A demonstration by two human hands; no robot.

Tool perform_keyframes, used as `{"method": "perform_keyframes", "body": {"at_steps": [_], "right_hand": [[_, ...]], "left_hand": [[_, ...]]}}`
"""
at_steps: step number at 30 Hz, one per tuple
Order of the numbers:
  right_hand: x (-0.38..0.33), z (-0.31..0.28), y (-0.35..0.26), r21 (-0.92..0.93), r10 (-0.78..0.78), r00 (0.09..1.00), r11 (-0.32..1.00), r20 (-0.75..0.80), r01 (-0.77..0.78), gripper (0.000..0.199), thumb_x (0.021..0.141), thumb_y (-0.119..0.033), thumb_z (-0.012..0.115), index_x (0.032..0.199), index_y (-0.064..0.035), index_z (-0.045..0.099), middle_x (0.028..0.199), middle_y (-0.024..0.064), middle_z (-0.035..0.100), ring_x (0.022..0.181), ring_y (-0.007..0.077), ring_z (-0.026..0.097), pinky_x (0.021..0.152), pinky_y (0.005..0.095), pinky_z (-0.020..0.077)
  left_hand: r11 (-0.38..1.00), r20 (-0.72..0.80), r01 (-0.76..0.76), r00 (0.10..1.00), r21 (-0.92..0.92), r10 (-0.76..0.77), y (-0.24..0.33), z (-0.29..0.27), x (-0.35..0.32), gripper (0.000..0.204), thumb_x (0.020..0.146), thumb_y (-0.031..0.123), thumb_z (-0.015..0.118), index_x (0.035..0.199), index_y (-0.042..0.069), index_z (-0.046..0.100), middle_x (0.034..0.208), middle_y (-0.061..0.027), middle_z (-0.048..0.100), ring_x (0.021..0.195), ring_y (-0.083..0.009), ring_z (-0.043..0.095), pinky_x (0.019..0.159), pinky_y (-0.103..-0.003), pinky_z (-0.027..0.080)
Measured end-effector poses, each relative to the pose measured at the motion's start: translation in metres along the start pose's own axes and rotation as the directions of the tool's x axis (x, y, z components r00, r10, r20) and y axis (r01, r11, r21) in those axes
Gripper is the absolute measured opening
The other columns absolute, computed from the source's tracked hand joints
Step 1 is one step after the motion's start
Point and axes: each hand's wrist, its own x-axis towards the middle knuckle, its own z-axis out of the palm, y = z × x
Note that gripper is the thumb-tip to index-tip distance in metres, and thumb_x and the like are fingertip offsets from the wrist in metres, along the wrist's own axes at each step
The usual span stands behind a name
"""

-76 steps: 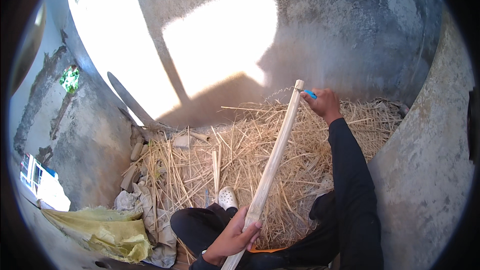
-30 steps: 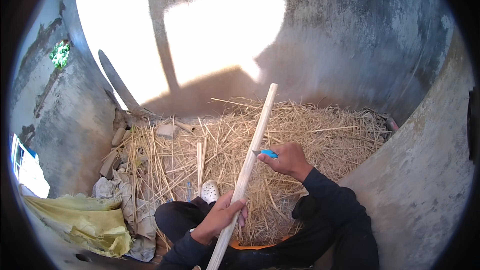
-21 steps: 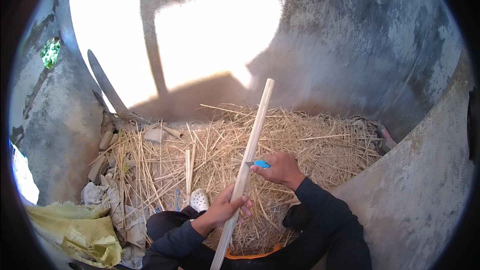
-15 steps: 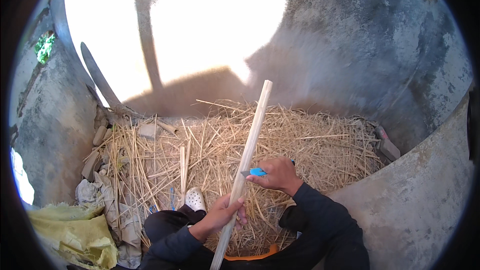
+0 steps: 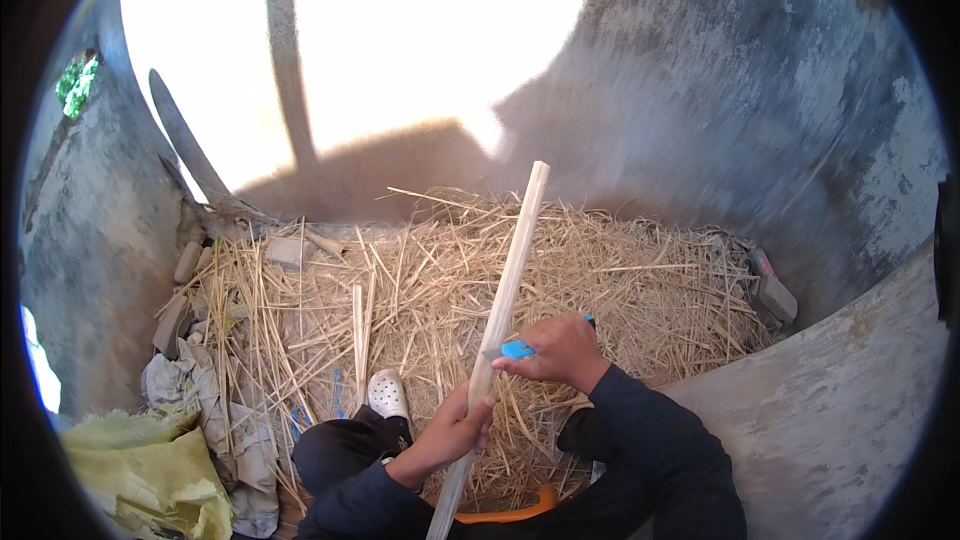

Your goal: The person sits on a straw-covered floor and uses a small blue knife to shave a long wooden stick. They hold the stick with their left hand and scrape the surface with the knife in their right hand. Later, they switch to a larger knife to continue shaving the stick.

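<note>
A long pale wooden stick (image 5: 510,285) slants upward across the middle, its far end higher and to the right. My left hand (image 5: 457,427) is wrapped round its lower part. In my right hand (image 5: 562,350) is a blue utility knife (image 5: 518,349), its blade out and touching the stick's right edge, just above the left hand. The stick's near end runs down out of the picture between my legs.
Loose straw (image 5: 620,285) covers the floor. Several bricks (image 5: 776,298) lie by the walls. At the lower left are a yellow-green sack (image 5: 150,475) and grey crumpled sheeting (image 5: 215,410). Concrete walls (image 5: 700,90) surround me. An orange curved piece (image 5: 515,512) shows between my legs, near a white clog (image 5: 387,394).
The view has shifted slightly. Both hands keep their grip, and the knife blade stays against the stick at nearly the same place.
</note>
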Motion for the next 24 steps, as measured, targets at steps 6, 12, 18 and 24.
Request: {"method": "perform_keyframes", "body": {"at_steps": [6,12,18,24], "right_hand": [[-0.002,-0.005,0.02,0.012,0.201,0.979,0.98,0.023,-0.201,0.062,0.08,-0.068,0.056,0.052,-0.0137,0.051,0.044,0.0045,0.047,0.038,0.0225,0.051,0.039,0.0357,0.0392],[0.002,0.004,-0.005,0.019,0.038,0.999,0.999,0.001,-0.038,0.062,0.079,-0.069,0.056,0.053,-0.0128,0.056,0.043,0.004,0.049,0.036,0.0215,0.051,0.037,0.0342,0.0384],[-0.005,-0.012,-0.011,0.044,0.097,0.995,0.994,0.03,-0.098,0.062,0.078,-0.067,0.059,0.051,-0.0122,0.053,0.043,0.0053,0.048,0.037,0.0237,0.052,0.038,0.0362,0.0383],[-0.019,0.005,-0.04,0.113,-0.042,0.998,0.993,0.035,0.038,0.063,0.078,-0.069,0.059,0.05,-0.0124,0.051,0.044,0.005,0.048,0.037,0.0235,0.051,0.038,0.0357,0.0382]], "left_hand": [[0.983,0.099,0.118,0.989,-0.137,-0.105,0.007,0.011,-0.017,0.02,0.101,0.027,0.043,0.097,0.008,0.041,0.065,0.0009,0.043,0.047,-0.0095,0.043,0.043,-0.024,0.039],[0.986,0.004,0.065,0.998,-0.155,-0.066,0.003,0.005,-0.022,0.024,0.101,0.031,0.044,0.094,0.008,0.042,0.064,0.0012,0.042,0.044,-0.0084,0.04,0.041,-0.023,0.037],[0.993,0.043,0.1,0.994,-0.059,-0.098,-0.001,0.009,-0.041,0.026,0.101,0.033,0.045,0.093,0.008,0.044,0.064,0.0006,0.045,0.05,-0.01,0.046,0.047,-0.024,0.041],[0.996,0.01,0.082,0.997,0.03,-0.082,-0.032,-0.017,-0.032,0.03,0.099,0.032,0.049,0.105,0.002,0.05,0.075,-0.0069,0.06,0.057,-0.0122,0.06,0.048,-0.025,0.048]]}}
